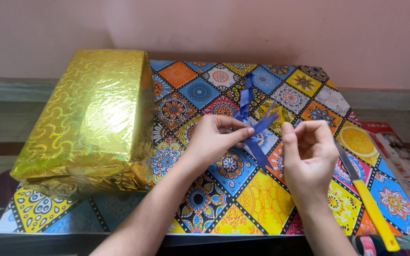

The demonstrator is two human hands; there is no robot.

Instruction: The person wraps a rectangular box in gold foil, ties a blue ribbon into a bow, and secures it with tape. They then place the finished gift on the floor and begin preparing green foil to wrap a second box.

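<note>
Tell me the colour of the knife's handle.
Yellow; the knife handle shows best in the head view.

At the centre of the frame, the left hand pinches a blue ribbon between thumb and fingertips. The right hand, just beside it, seems to pinch a thin strand. Both hover over a patterned sheet. A gold-wrapped box sits at left, a yellow-handled knife at lower right.

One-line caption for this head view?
Left hand and right hand pinch a blue ribbon above patterned wrapping paper, beside a gold-wrapped box.
</note>
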